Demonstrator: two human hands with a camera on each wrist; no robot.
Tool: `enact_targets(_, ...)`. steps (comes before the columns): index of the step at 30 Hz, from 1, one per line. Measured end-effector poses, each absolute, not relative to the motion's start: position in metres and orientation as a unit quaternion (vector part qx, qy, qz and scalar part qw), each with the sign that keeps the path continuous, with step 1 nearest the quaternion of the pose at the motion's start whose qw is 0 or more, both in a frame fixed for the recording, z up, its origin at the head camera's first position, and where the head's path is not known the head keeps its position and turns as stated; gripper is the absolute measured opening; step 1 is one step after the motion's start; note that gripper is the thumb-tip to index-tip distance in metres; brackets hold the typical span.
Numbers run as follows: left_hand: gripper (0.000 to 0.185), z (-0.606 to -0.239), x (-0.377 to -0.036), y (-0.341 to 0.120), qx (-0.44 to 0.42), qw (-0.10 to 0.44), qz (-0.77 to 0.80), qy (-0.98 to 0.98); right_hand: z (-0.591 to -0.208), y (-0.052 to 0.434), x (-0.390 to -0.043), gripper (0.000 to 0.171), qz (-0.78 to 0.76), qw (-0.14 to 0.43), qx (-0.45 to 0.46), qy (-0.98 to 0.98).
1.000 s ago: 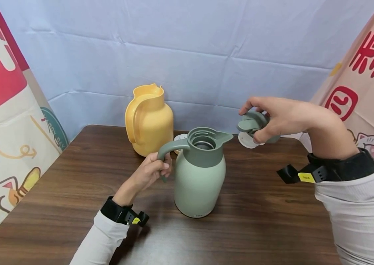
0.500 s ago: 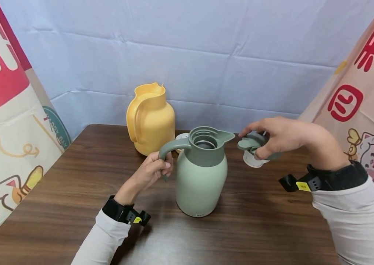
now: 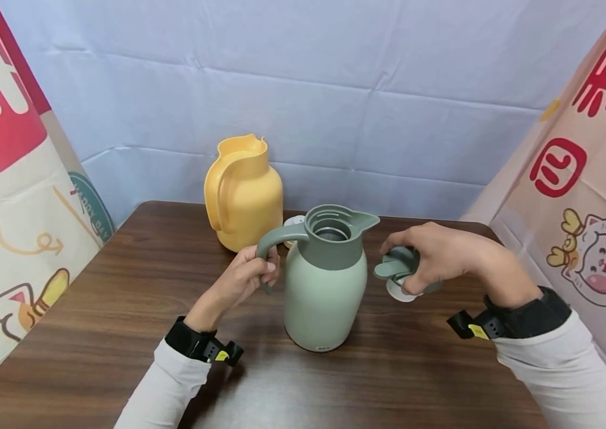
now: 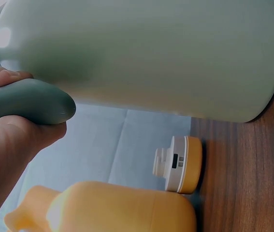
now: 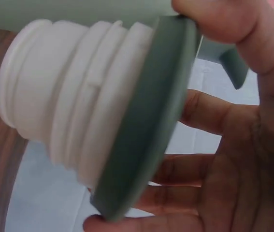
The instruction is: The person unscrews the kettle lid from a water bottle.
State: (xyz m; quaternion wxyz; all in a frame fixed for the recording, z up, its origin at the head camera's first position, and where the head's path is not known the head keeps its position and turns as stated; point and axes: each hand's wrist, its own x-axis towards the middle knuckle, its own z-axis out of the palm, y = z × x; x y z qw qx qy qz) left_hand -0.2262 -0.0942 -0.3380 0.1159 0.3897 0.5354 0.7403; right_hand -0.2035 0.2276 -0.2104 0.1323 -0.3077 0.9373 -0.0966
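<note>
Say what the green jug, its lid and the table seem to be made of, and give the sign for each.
Green jug: likely matt plastic shell, even soft sheen; the mouth shows a shiny, probably steel, liner.
Lid: plastic, green cap over a moulded white threaded plug.
Table: dark wood or wood-look laminate; grain lines under a slight gloss.

The left hand (image 3: 249, 275) is curling its fingers round a handle, forearm in a white sleeve angling up from below, a black band circling the wrist. The right hand (image 3: 431, 256) is reaching in from the right, fingers and thumb pinching a lid, its banded wrist bending slightly downward.
</note>
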Motion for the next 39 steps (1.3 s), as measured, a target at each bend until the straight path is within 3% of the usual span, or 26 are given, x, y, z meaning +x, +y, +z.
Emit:
enact_targets(9,0.01,-0.338,-0.227,-0.094,0.389,0.115,0.738,0.539,-0.234,0.234,-0.203,0.051,-0.082,0.126,-0.31,0.939)
enact_targets(26,0.01,-0.338,-0.227,-0.094,0.39,0.116,0.739,0.536,-0.261,0.244,-0.209,0.049,-0.099,0.166,-0.321,0.927)
enact_targets(29,0.01,-0.338,-0.227,-0.094,0.392,0.116,0.738,0.537,-0.263,0.249,-0.213,0.048,-0.138,0.199,-0.328,0.913)
enact_targets(36,0.011,-0.337,-0.227,-0.094,0.396,0.115,0.738,0.534,-0.275,0.259,-0.22,0.06,-0.324,0.38,-0.313,0.808)
enact_targets(39,0.011,-0.338,-0.227,-0.094,0.396,0.117,0.739,0.533,-0.282,0.262,-0.217,0.059,-0.373,0.389,-0.265,0.8)
